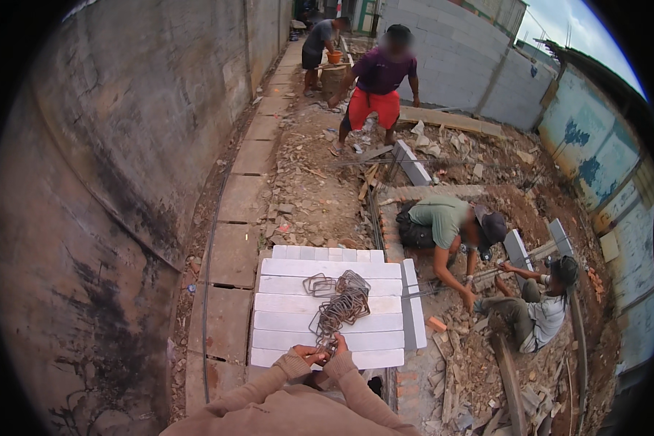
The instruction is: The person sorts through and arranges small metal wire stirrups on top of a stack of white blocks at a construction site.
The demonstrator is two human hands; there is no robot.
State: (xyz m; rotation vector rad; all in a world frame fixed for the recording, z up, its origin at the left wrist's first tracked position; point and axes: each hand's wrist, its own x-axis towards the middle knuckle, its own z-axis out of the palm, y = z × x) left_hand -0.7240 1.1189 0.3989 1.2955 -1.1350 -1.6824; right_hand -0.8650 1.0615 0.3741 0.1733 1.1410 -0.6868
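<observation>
White blocks [282, 303] lie bare at left edge; our left hand [309, 354] and right hand [338, 346] seemingly pinch wire loops [346, 306], fingertips obscured

No text, label, brand, number or sign can be read here.

Wire loops [339, 308] on blocks [287, 321] — wall [123, 138] left
</observation>
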